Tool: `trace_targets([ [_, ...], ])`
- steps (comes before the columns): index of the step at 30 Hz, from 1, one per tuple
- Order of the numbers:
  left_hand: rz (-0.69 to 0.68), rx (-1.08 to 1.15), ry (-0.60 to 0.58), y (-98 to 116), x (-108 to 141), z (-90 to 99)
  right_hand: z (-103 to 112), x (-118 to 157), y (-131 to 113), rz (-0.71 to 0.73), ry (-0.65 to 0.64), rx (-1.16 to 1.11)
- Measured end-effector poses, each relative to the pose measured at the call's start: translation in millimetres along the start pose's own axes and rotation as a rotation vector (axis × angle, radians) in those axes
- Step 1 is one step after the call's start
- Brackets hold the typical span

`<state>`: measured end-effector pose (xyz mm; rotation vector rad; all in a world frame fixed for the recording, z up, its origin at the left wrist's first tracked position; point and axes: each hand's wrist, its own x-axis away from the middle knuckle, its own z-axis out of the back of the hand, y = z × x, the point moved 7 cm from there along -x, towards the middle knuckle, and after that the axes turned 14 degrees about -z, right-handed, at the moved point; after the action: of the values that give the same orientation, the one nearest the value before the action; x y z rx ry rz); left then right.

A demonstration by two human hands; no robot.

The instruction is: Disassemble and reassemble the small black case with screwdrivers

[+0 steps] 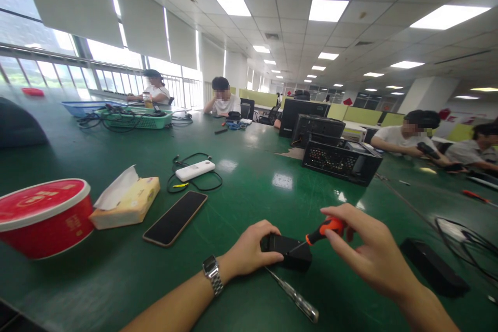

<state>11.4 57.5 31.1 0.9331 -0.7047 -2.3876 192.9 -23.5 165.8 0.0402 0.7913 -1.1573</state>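
Observation:
My left hand point(252, 249), with a metal-band watch on its wrist, is closed around the left end of a small black box-shaped device point(300, 258) on the green table. Its thumb presses on the near side. In my right hand point(368, 249) is a screwdriver with a red and black handle point(327, 228), gripped between thumb and fingers. The shaft slants down to the left, and its tip meets the box near my left thumb. A second screwdriver with a clear handle point(298, 298) lies on the table just in front of the box.
Left on the green table point(128, 285) are a red tub point(50, 223), a tissue pack point(132, 202), a phone point(176, 218) and a white device point(195, 170) with a cable. A long black object point(434, 267) lies right. Computer cases point(338, 161) and baskets point(136, 118) stand farther back; several people sit around.

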Motion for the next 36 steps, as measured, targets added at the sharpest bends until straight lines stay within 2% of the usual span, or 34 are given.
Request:
trace_targets([
  [9,-0.015,-0.009,0.006,-1.5,-0.3,-0.6,-3.1,2.1,4.0,0.016,-0.019,-0.018],
  [22,-0.013,-0.013,0.002,-2.2,0.5,-1.4,-1.5,2.4,-4.0,0.073,0.001,-0.004],
  [36,-0.008,-0.013,-0.002,-0.7,0.4,-0.7,-2.0,3.2,-3.7,0.058,-0.002,-0.040],
])
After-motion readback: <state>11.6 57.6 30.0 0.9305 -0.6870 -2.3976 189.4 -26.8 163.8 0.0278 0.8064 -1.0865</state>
